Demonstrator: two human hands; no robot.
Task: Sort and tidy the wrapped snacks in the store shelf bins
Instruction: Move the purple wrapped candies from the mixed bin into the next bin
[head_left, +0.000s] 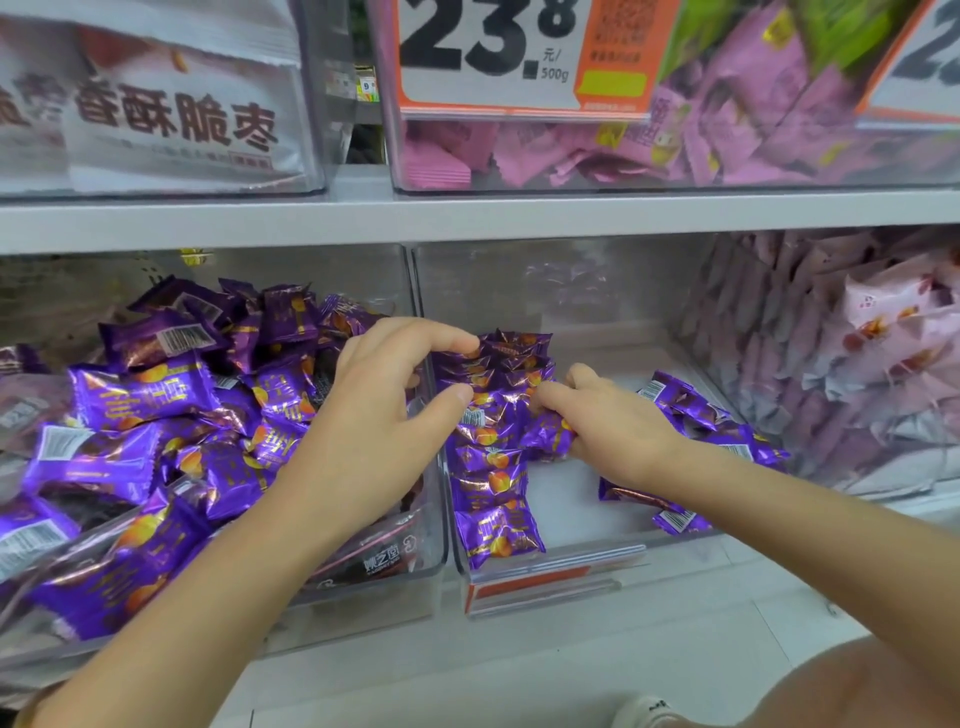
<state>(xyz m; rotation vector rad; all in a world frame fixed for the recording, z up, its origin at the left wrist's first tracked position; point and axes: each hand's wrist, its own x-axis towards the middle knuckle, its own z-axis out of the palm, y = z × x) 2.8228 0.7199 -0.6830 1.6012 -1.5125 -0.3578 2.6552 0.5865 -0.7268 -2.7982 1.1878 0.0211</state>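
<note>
The left hand (384, 384) pinches the top of a row (493, 467) of purple snacks in the middle bin (571, 504). The right hand (613, 421) grips one snack (548, 434) beside it.

Shiny purple foil snack packets (156, 410), with gold lettering and an orange fruit picture, lie heaped at all angles in the clear plastic left bin (434, 545), up to its front edge. Some show white barcode backs. In the clear plastic middle bin (561, 564) a neat row (491, 499) of the same packets runs along the left wall, overlapping, face up. The left hand (384, 400) pinches its far end. One crumpled packet (545, 436), gripped by the right hand (613, 426), sits just beside the row. A loose cluster (696, 415) lies along the right wall.
</note>
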